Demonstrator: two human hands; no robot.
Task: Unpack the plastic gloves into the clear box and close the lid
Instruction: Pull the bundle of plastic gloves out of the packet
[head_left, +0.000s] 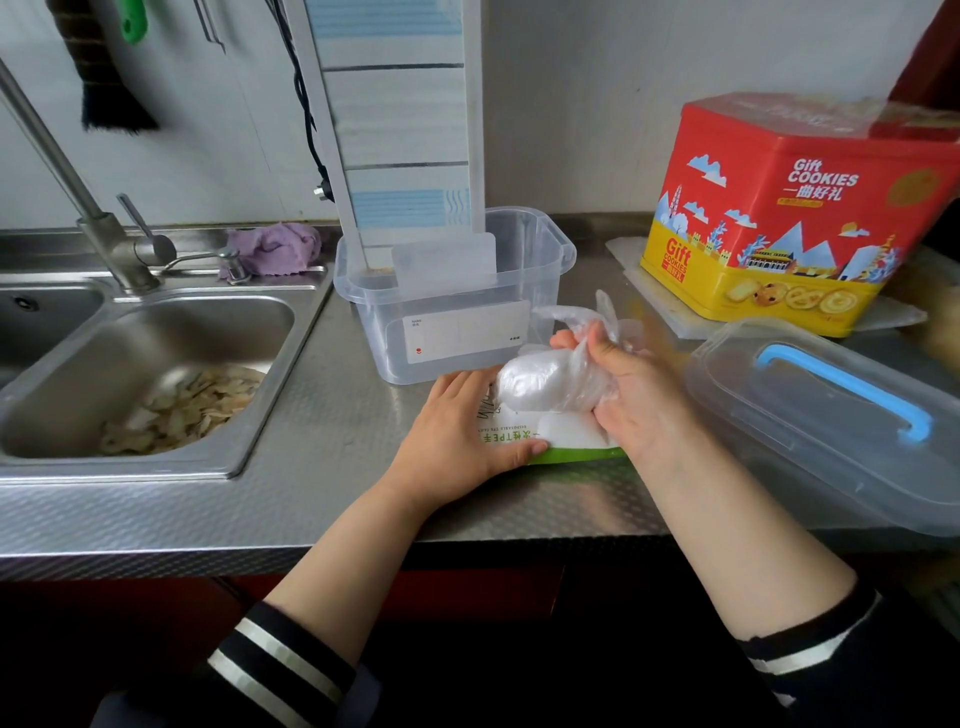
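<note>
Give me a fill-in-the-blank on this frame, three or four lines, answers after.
1. The right hand grips a wad of plastic ____.
2. The left hand presses down the glove ____.
3. The clear box stands with its lid ____.
4. The lid has a ____ handle.

Answers: gloves; packet; off; blue

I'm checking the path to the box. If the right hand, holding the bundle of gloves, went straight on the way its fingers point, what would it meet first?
Probably the front wall of the clear box, near its right corner; depth is hard to judge, so the right hand might slip just past it.
</note>
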